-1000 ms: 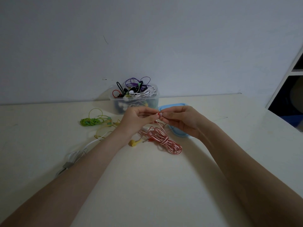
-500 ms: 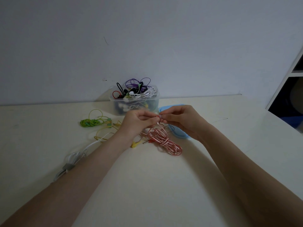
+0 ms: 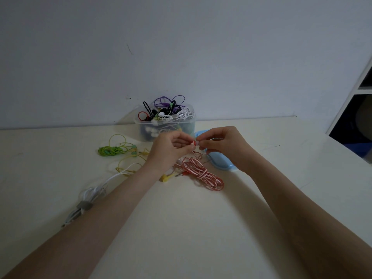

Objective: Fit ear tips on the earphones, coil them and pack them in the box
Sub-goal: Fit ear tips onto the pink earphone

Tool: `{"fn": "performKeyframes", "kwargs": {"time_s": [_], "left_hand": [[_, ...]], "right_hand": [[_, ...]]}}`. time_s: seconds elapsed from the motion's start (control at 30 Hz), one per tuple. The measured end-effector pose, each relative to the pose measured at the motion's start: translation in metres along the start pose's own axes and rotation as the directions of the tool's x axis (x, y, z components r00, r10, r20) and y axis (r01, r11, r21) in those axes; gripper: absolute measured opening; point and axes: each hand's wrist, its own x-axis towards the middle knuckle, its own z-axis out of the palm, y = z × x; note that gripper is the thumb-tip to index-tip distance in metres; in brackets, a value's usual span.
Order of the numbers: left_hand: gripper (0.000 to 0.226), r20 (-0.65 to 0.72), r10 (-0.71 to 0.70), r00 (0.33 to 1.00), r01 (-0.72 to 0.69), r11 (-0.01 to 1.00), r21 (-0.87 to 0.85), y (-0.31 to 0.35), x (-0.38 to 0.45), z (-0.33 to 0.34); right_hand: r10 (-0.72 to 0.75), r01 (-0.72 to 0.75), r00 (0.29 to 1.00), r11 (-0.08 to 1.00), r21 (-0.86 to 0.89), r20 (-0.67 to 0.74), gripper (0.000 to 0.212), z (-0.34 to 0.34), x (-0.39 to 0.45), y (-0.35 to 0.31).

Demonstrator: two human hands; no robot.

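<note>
Left hand (image 3: pixel 171 152) pinches the red earbud (image 3: pixel 194 142) at its fingertips; right hand (image 3: pixel 221 146) pinches a white ear tip (image 3: pixel 197 143) right against it. The red-and-white cable (image 3: pixel 201 172) hangs below the fingers, and the box (image 3: pixel 165 125) sits just beyond.

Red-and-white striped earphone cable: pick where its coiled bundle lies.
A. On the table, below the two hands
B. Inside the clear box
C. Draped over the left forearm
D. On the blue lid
A: the red-and-white striped earphone cable lies bundled on the table, just below the left hand and right hand, outside the clear box.
</note>
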Motion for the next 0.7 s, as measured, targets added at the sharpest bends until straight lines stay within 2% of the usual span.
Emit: {"fn": "performKeyframes", "kwargs": {"time_s": [0.13,0.37,0.6,0.7], "left_hand": [[0.02,-0.004,0.016,1.0,-0.016,1.0,-0.004,-0.001,0.0,-0.001],[0.021,-0.008,-0.001,1.0,0.001,1.0,-0.028,-0.002,0.0,-0.001],[0.024,0.012,0.04,0.999,-0.041,0.999,0.031,-0.004,0.0,0.0],[0.026,0.013,0.059,0.998,-0.06,0.995,0.074,-0.004,0.001,-0.002]], "right_hand": [[0.028,-0.026,0.999,0.991,0.131,-0.016,0.012,0.0,0.001,0.004],[-0.01,0.009,1.0,0.993,0.117,0.009,0.015,0.006,0.002,0.006],[0.03,-0.037,0.999,0.975,0.219,0.035,0.014,0.007,0.003,0.011],[0.021,-0.029,0.999,0.978,0.207,0.043,0.014,0.005,0.002,0.009]]}}
